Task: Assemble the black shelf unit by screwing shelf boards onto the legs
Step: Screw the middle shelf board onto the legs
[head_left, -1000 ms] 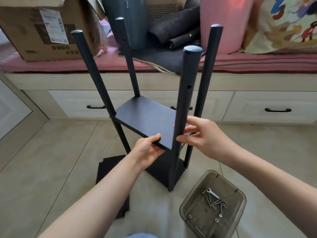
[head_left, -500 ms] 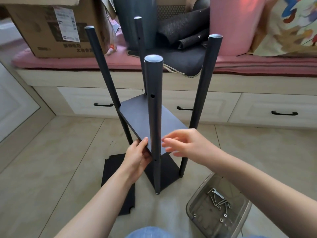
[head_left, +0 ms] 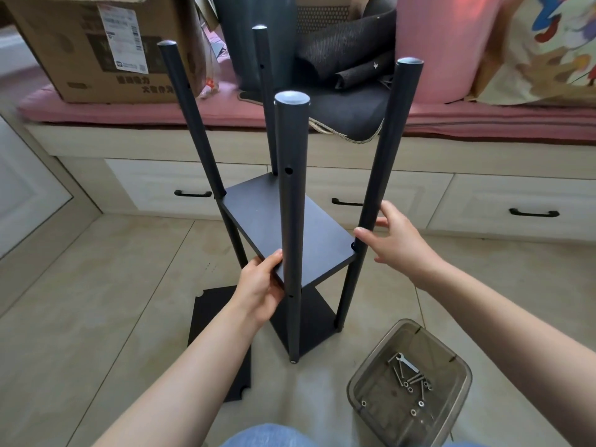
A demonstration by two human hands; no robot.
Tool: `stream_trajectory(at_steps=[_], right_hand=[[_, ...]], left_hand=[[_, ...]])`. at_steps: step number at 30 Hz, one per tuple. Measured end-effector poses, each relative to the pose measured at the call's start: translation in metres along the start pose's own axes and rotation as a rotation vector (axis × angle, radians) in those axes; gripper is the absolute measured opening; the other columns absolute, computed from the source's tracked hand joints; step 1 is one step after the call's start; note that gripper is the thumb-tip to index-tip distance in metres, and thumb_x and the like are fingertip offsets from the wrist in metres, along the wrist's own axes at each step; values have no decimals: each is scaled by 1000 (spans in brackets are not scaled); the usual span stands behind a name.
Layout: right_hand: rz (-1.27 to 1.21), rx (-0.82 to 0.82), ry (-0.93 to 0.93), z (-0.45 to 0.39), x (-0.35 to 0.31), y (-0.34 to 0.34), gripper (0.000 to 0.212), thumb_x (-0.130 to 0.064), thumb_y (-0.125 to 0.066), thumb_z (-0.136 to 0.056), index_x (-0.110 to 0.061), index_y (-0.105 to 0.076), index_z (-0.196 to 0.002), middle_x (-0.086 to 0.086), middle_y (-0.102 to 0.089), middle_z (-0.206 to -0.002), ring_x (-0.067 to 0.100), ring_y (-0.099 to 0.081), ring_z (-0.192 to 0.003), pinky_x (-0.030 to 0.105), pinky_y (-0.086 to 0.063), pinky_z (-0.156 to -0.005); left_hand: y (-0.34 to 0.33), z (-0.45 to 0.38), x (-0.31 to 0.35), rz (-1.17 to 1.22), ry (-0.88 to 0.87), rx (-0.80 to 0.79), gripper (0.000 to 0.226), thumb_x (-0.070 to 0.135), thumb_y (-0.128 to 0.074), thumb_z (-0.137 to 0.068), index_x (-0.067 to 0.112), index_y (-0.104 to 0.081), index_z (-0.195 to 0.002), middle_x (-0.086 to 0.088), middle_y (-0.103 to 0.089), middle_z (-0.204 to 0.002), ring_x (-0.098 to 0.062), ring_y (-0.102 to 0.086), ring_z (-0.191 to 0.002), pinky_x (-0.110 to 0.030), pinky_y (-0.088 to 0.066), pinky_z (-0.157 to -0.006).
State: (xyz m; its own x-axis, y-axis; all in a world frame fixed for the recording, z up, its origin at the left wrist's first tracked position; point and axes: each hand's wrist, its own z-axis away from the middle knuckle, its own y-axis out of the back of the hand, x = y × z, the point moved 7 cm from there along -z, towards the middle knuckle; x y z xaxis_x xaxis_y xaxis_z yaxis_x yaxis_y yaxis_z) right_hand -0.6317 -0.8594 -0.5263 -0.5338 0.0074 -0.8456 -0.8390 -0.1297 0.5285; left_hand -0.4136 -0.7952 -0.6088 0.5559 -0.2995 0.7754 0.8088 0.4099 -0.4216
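Half-built black shelf unit (head_left: 290, 240) stands on the tiled floor (head_left: 80, 301), four legs up, bottom board (head_left: 309, 321) on the floor, middle shelf board (head_left: 258, 221) sitting tilted between the legs. Left hand (head_left: 259, 290) holds the near corner of the middle board, thumb on top, fingers curled under, grip closed on the board edge right beside the front leg (head_left: 292, 195). Right hand (head_left: 395, 241) is at the right leg (head_left: 383, 182), fingers spread loosely around it, thumb tip touching the leg near the board corner; grip wide, not clamped. Front leg stands in the way of part of the board and the left fingers. Spare black board (head_left: 219, 333) flat on the floor, left of the unit, partly behind the left forearm. Clear plastic tub (head_left: 409, 382) near right, holding screws (head_left: 416, 382) and a small wrench (head_left: 406, 362). Behind: drawers (head_left: 503, 208), pink cushion bench (head_left: 129, 108), cardboard box (head_left: 96, 43), dark mats (head_left: 345, 59).
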Motion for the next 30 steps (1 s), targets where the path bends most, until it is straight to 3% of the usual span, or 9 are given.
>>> stream_trajectory(at_steps=[2,7,11,12,14,16,19,23,30], right_hand=[[-14,-5,1,-3,-3,-2,27,-32,-58,-97,-33,-48,-122,-3,-64,-113,18,-63,-104,49,-56,-88],[-118,-115,-34,-1,0,-11,21,-27,-49,-102,-35,-44,-120,0,-62,-106,15,-65,-100,40,-59,-79],[-145,-146,-33,-3,-1,-11,19,-25,-47,-103,-33,-43,-119,1,-60,-113,7,-62,-103,30,-56,-68],[-149,-153,-37,-3,-1,-11,18,-25,-48,-103,-33,-43,-119,1,-60,-114,7,-62,-104,29,-55,-68],[-149,-161,-43,-2,-2,-11,17,-26,-48,-103,-31,-44,-118,2,-60,-113,9,-63,-104,29,-55,-69],[-152,-157,-43,0,-3,-11,15,-27,-48,-102,-30,-45,-116,4,-63,-110,14,-64,-104,29,-55,-70],[-145,-150,-35,1,-4,-13,15,-27,-49,-102,-30,-46,-117,6,-64,-107,18,-65,-103,30,-56,-72],[-109,-136,-28,1,-3,-14,11,-24,-50,-101,-27,-48,-112,5,-63,-103,20,-64,-101,43,-59,-85],[13,-18,55,5,-3,-11,9,-23,-54,-99,-21,-48,-105,1,-64,-94,17,-66,-92,47,-57,-86]], left_hand=[[1,-3,-1,18,-3,22,34,12,-58,-101,2,-53,-134,-7,-71,-92,-18,-73,-72,-30,-58,-53],[2,-1,0,45,-13,29,35,15,-57,-101,3,-54,-134,-7,-72,-100,-20,-74,-80,-29,-59,-56],[-4,-3,10,59,-29,-29,40,17,-58,-101,3,-53,-138,-11,-72,-115,-29,-73,-102,-59,-57,-91],[-5,-3,11,56,-28,-32,40,16,-58,-101,3,-52,-138,-12,-71,-118,-30,-72,-104,-60,-56,-91],[-5,2,11,38,-19,-22,36,15,-57,-101,4,-52,-135,-10,-72,-109,-23,-76,-87,-41,-63,-69],[-5,6,8,24,-15,-16,36,14,-57,-101,5,-52,-135,-6,-71,-101,-18,-74,-75,-28,-57,-52],[-3,6,5,3,-20,1,38,15,-58,-101,7,-51,-137,-5,-69,-100,-18,-72,-75,-27,-55,-50],[-3,6,6,-12,-32,-2,38,17,-58,-101,6,-51,-137,-6,-68,-104,-21,-70,-83,-27,-56,-51],[-3,3,5,-50,-49,8,32,18,-59,-101,9,-56,-132,-7,-70,-107,-22,-69,-89,-28,-55,-52]])
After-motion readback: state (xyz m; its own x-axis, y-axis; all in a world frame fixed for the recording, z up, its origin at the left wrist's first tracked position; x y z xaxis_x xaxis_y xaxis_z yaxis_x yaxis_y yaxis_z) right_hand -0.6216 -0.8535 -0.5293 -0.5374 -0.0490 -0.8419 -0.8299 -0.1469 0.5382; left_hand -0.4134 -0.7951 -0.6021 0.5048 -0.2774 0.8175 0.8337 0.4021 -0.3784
